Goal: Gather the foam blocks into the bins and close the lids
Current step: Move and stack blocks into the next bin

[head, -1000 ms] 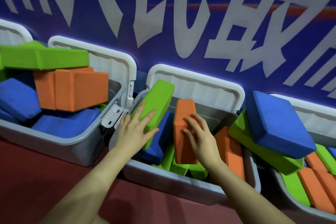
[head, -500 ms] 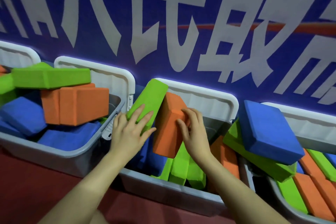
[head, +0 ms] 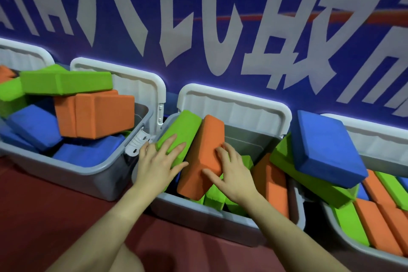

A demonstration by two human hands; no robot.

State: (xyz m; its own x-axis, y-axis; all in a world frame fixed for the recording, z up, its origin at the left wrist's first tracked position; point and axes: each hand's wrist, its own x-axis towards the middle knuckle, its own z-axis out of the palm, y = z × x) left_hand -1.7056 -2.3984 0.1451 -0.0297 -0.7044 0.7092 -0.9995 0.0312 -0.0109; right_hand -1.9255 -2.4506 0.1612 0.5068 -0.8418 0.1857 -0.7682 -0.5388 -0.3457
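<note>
A grey middle bin [head: 220, 216] holds several foam blocks, its white lid [head: 238, 108] standing open against the wall. A green block [head: 183, 130] leans at the bin's left end, and my left hand [head: 159, 163] lies flat on it with straight fingers. Against it leans an orange block [head: 203, 157]. My right hand [head: 231, 172] rests on that block's right edge with the fingers spread. More green blocks [head: 214, 196] and another orange block [head: 271, 181] lie deeper in the bin.
A left bin [head: 84, 170] is heaped with green, orange and blue blocks, lid open. A right bin [head: 344, 240] carries a large blue block [head: 329, 150] on a green one, overhanging the middle bin. Behind runs a blue wall with white characters; the floor is red.
The orange block tipped left until it leans against the green block. My right hand slid with it; my left hand stayed on the green block. The camera moved closer.
</note>
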